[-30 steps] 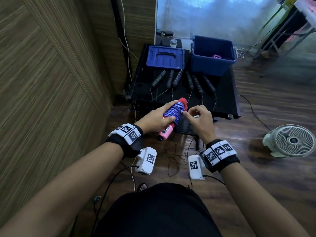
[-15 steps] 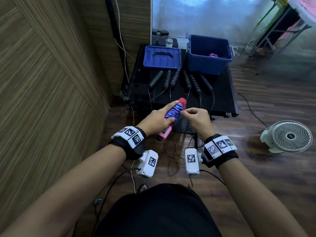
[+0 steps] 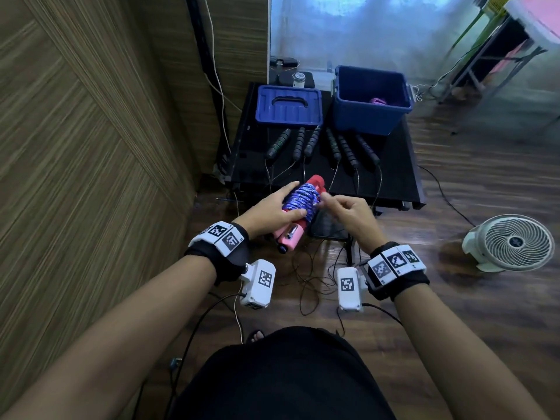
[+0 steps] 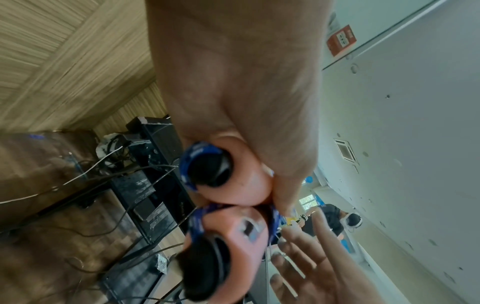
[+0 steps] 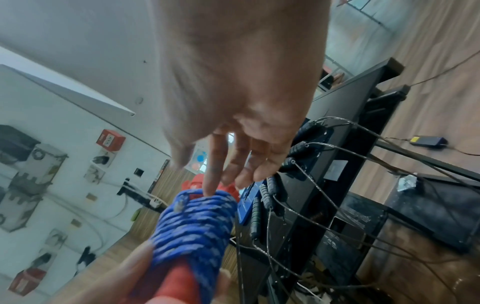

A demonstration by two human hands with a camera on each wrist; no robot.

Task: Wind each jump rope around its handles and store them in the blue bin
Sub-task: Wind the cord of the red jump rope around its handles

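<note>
Soft blue-and-white braided rope (image 3: 303,199) could unravel off its pink plastic handles (image 3: 289,237); left hand (image 3: 269,212) grips the coils, right hand (image 3: 348,212) open, one fingertip (image 5: 209,190) on the last turn

White fan (image 3: 515,242) on wooden floor (image 3: 454,298)

Wound jump rope (image 3: 300,197): rope end indistinct beneath the right hand (image 3: 348,212) fingertips, which are motion-blurred. Left hand (image 3: 269,210): covers one side of the handles. Blue bin (image 3: 372,116): contents mostly hidden by the near wall; one pink-purple bundle (image 3: 378,100) partly visible, too small to identify.
</note>
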